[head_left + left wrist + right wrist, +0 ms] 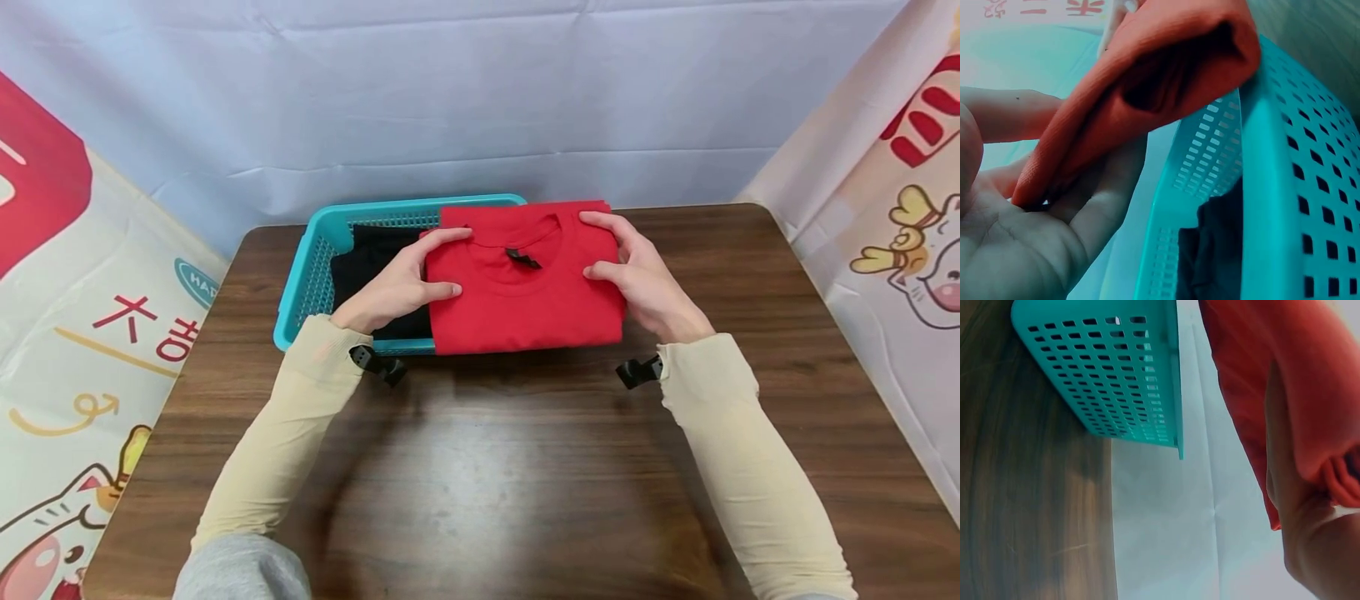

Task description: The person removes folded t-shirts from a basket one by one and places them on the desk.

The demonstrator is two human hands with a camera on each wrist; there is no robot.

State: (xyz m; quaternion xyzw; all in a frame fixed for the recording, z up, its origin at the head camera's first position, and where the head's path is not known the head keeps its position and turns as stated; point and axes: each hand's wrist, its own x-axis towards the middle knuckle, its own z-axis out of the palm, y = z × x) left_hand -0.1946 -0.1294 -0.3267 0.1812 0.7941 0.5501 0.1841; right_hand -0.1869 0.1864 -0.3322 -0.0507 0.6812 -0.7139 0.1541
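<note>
A folded red T-shirt [525, 308], its neckline and black label facing up, is held level above the right part of a teal plastic basket [300, 283]. My left hand [405, 283] grips its left edge, thumb on top and fingers underneath, as the left wrist view shows. On the opposite edge my right hand [648, 271] holds the shirt the same way, with fingers under the cloth in the right wrist view. Folded black clothing [375, 250] lies in the basket's left part. The shirt hides the basket's right side.
The basket stands at the back of a brown wooden table [487, 467], close to a pale cloth backdrop [450, 100]. Printed cloth panels hang at the left and right. Black straps [637, 372] stick out from both wrists.
</note>
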